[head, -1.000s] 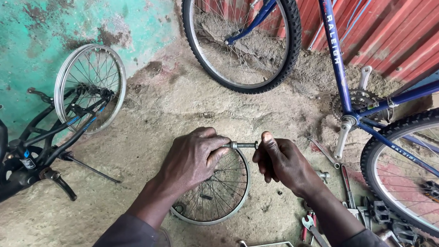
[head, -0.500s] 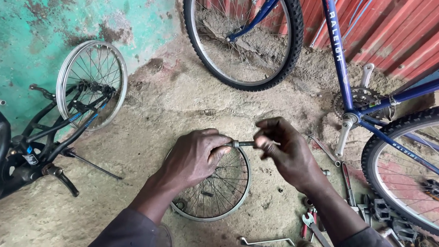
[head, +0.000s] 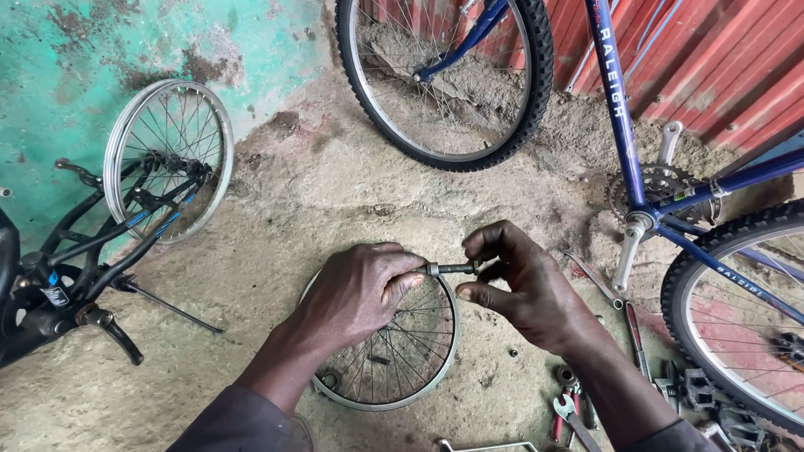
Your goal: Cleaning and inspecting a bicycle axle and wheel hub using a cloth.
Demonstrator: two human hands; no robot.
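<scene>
Bare concrete floor (head: 267,220) fills the view, bounded at the upper left by a teal painted wall (head: 57,48) and at the upper right by red corrugated sheeting (head: 726,50). Open floor lies between the wall and the hands, and along the bottom left edge.

A blue bicycle (head: 619,109) occupies the upper right; its front wheel (head: 445,70) stands against the sheeting and its rear tyre (head: 751,314) runs off the right edge. A black bicycle frame (head: 48,265) lies at the left edge with a bare silver wheel (head: 168,157) leaning at the wall.

A small spoked wheel rim (head: 387,352) lies flat on the floor at centre, directly below the hands.

The left hand (head: 358,292) is closed around one end of a short metal axle (head: 450,269), held level above the rim's upper edge. The right hand (head: 526,290) pinches the axle's other end between thumb and forefinger.

Loose tools (head: 574,414), including wrenches, crowd the floor at the lower right, near the right forearm; a bent metal rod (head: 487,449) lies just below the rim.
</scene>
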